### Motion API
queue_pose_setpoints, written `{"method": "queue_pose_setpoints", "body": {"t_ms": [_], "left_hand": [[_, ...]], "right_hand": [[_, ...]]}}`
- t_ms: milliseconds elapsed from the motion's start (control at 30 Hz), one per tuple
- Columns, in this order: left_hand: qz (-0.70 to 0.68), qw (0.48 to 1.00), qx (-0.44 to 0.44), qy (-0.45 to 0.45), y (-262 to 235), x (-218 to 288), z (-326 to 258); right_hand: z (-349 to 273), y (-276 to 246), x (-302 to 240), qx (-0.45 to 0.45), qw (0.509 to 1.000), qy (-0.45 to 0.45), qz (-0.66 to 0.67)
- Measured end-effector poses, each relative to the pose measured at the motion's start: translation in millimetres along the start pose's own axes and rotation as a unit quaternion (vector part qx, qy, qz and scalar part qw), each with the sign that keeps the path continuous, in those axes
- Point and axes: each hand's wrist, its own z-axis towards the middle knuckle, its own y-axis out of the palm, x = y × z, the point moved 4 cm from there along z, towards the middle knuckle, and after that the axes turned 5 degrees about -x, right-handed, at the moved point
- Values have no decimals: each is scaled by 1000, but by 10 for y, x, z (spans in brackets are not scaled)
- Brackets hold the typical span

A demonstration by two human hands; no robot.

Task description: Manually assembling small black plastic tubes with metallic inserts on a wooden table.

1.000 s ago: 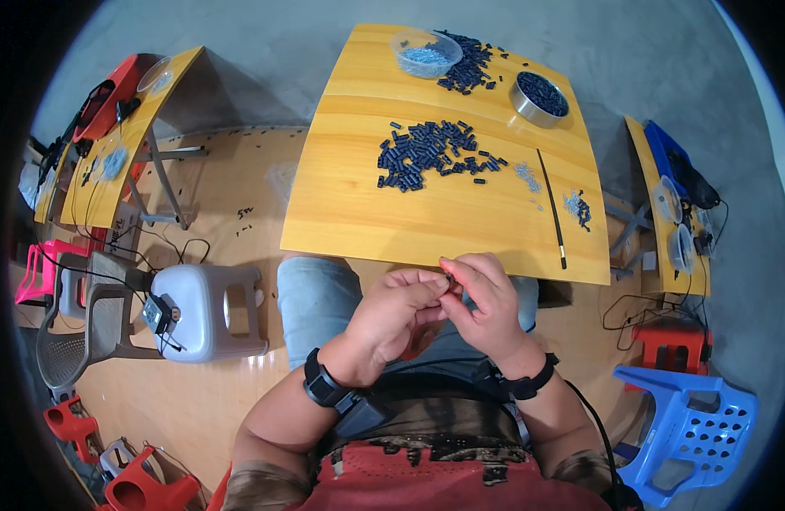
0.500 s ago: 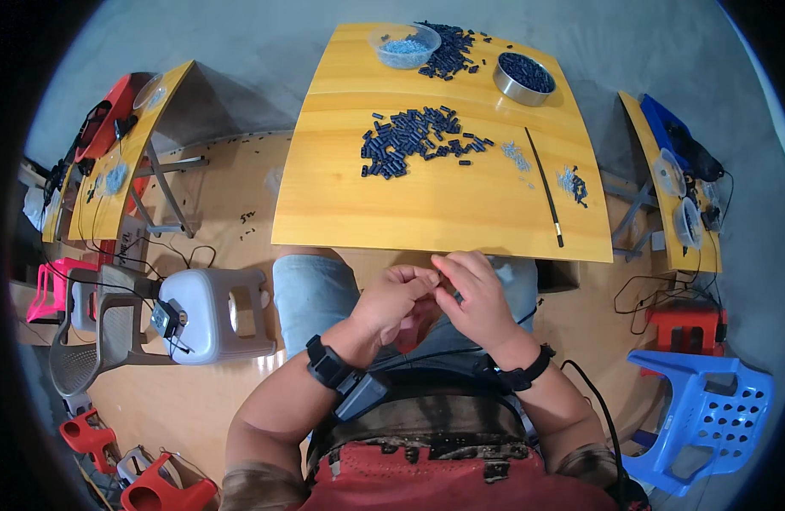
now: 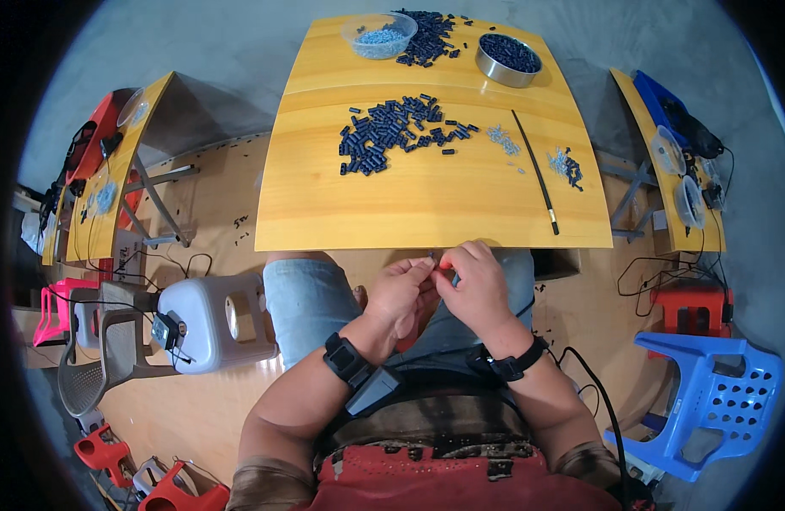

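Observation:
My left hand (image 3: 398, 291) and my right hand (image 3: 472, 285) are close together over my lap, just below the table's near edge. The left thumb and fingers pinch a small dark piece (image 3: 431, 254), its tip showing above them. My right fingers are bent into a pinch beside it; what they hold is too small to make out. Beyond my hands, a pile of short black ribbed cylinders (image 3: 379, 136) lies on the yellow table (image 3: 392, 217). A little heap of small pale pieces (image 3: 501, 140) and a thin black rod (image 3: 535, 170) lie right of it.
At the back are a clear bowl (image 3: 379, 38) of small bluish-grey pieces, more black pieces (image 3: 428, 43) and a round metal tin (image 3: 507, 64) filled with black parts. A grey-white stool (image 3: 209, 324) stands left, a blue plastic stool (image 3: 707, 400) right. Cables trail on the floor.
The whole view has shifted a little, with the table now further left. My fingertips have shifted slightly, and a small dark tip now shows above my left fingers.

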Motion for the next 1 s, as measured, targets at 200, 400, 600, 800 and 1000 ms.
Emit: {"method": "queue_pose_setpoints", "body": {"t_ms": [200, 400, 600, 800, 1000], "left_hand": [[-8, 1000, 19, 9, 41, 50, 35], [-25, 999, 44, 16, 92, 56, 24], [-30, 992, 101, 62, 104, 12, 63], [-45, 993, 86, 66, 42, -78, 99], [-66, 991, 92, 67, 163, 30, 71]], "right_hand": [[62, 18, 7, -12, 1000, 15, -3], [95, 4, 19, -4, 1000, 0, 3], [77, 24, -8, -21, 1000, 0, -4], [99, -30, 3, -35, 999, 2, 18], [142, -29, -2, 2, 999, -26, 24]]}}
